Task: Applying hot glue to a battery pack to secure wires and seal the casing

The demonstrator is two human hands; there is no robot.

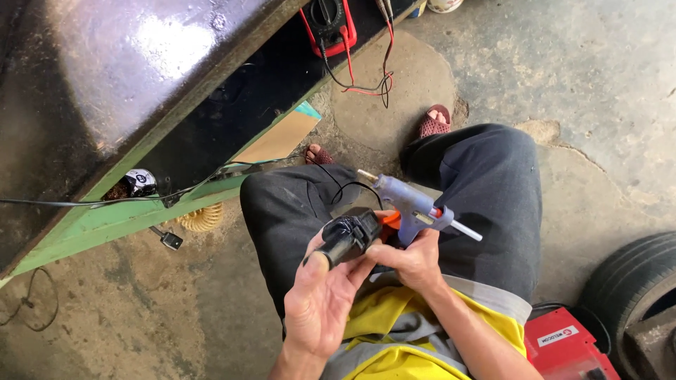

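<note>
Left hand (320, 299): grip clenched on black taped part (346, 238), over the lap. Right hand (414, 259): grip grasping glue gun (412, 205) (nozzle against the part). Beyond: red multimeter (329, 22) at surface edge; tyre (634, 281) on floor.

Soft daylight, glare on dark bench top (162, 42), sharp focus

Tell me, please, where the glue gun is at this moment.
In the head view, the glue gun is just right of centre, above the person's lap, gripped by the right hand beside the black part in the left hand.
</note>
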